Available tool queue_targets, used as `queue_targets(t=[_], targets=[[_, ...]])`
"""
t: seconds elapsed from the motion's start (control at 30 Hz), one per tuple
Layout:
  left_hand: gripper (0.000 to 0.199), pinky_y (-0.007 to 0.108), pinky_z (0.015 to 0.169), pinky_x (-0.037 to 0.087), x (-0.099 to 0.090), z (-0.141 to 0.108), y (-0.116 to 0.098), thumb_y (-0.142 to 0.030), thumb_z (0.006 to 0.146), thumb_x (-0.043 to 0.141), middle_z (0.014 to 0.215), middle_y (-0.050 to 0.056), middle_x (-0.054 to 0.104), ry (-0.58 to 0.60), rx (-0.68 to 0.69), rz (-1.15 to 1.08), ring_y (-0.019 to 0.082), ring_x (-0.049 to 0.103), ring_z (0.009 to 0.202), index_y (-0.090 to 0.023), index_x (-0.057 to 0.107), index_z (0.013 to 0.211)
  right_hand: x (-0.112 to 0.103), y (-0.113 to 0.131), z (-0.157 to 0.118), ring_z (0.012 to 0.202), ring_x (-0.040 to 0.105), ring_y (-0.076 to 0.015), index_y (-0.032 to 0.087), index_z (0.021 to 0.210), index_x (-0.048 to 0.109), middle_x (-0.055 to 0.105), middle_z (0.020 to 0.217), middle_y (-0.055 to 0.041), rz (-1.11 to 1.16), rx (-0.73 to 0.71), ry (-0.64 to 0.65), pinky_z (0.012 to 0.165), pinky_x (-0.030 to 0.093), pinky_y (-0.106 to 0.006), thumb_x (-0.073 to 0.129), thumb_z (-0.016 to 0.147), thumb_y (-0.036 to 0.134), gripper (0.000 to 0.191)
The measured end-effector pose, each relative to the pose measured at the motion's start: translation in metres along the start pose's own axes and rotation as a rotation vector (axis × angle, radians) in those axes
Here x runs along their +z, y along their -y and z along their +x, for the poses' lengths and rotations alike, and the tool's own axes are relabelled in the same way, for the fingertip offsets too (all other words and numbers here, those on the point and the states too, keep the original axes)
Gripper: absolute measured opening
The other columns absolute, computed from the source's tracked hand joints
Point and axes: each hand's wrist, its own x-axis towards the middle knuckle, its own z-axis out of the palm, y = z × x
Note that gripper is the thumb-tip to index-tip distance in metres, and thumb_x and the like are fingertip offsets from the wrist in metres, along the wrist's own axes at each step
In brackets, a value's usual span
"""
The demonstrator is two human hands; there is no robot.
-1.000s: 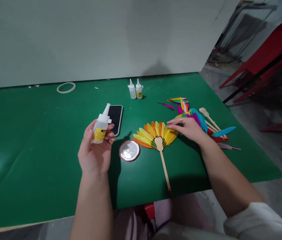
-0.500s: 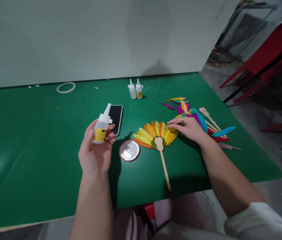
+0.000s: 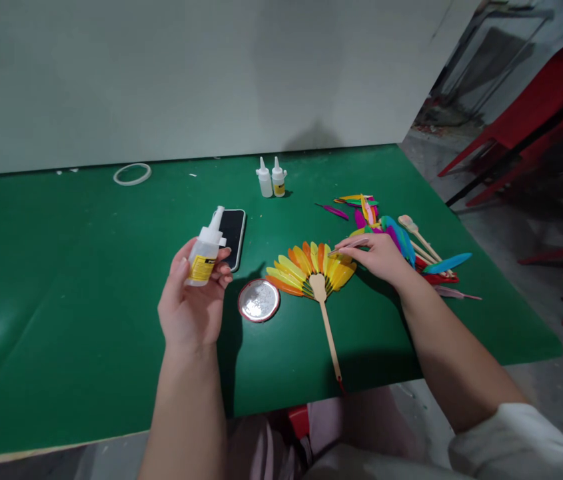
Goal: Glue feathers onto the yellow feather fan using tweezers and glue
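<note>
My left hand (image 3: 196, 300) is closed around a white glue bottle (image 3: 204, 257) with a yellow label, its nozzle tilted up and slightly right above the table. In my right hand (image 3: 378, 257) is a pair of tweezers (image 3: 344, 247), whose tips reach the upper right feathers of a feather fan (image 3: 318, 287). The fan lies flat, with yellow and orange feathers spread over a pale wooden handle and a red cord at its lower end. Just left of it sits a shiny round lid (image 3: 259, 301) with a red rim.
A phone (image 3: 234, 240) lies behind my left hand. Two more glue bottles (image 3: 272, 181) stand near the wall, with a white ring (image 3: 132, 175) farther left. Loose coloured feathers (image 3: 396, 233) and wooden handles (image 3: 424, 240) are heaped right of the fan. A red chair (image 3: 551, 113) stands beyond the green table (image 3: 86, 300).
Almost nothing differs. The left hand and glue bottle appear shifted very slightly to the right; the tweezers remain at the fan's feathers.
</note>
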Motion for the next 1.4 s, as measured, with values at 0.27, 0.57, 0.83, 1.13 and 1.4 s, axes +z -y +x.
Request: queue_targets(t=[0.27,0.57,0.83,1.13,1.4], targets=[[0.028,0.024,0.056,0.047,0.000,0.000,0.001,-0.032,0.079,0.050,0.086,0.010,0.065,0.004,-0.003,0.003,0.014,0.058,0.064,-0.020,0.058,0.103,0.001,-0.002,0.002,0.082,0.066,-0.0202,0.021,0.075,0.073,0.072,0.084,-0.0032,-0.003,-0.008,-0.010,0.076,0.053,-0.032,0.060,0.074,0.031,0.017],[0.057,0.024,0.077,0.047,0.001,0.004,0.013,-0.015,0.065,0.070,0.103,0.008,0.065,-0.002,0.101,0.172,0.016,0.060,0.095,-0.022,0.051,0.118,0.002,-0.003,0.004,0.081,0.066,-0.0195,0.018,0.071,0.072,0.072,0.083,-0.0048,0.017,0.001,-0.031,0.075,0.052,-0.031,0.061,0.072,0.030,0.016],[0.103,0.025,0.064,0.042,0.023,0.050,0.035,-0.005,0.051,0.074,0.084,0.001,0.060,0.108,0.221,0.796,0.013,0.054,0.065,-0.027,0.025,0.139,0.004,-0.008,0.008,0.079,0.066,-0.0180,0.019,0.069,0.072,0.072,0.083,-0.0039,0.039,-0.019,-0.022,0.073,0.051,-0.029,0.060,0.072,0.027,0.015],[0.084,0.026,0.066,0.037,0.031,0.075,0.060,-0.006,0.048,0.073,0.070,-0.002,0.051,0.093,0.316,0.995,0.017,0.049,0.065,-0.022,0.047,0.126,0.005,-0.008,0.008,0.077,0.066,-0.0171,0.019,0.066,0.071,0.072,0.082,-0.0035,0.083,-0.023,-0.001,0.073,0.050,-0.029,0.060,0.072,0.025,0.014],[0.084,0.045,0.100,0.028,0.040,0.049,0.051,-0.023,0.057,0.076,0.117,0.014,0.050,0.216,0.577,1.153,0.029,0.041,0.114,-0.018,0.040,0.132,0.007,-0.009,0.009,0.078,0.065,-0.0167,0.020,0.066,0.071,0.072,0.081,-0.0017,0.098,-0.016,0.004,0.076,0.050,-0.029,0.061,0.071,0.025,0.013]])
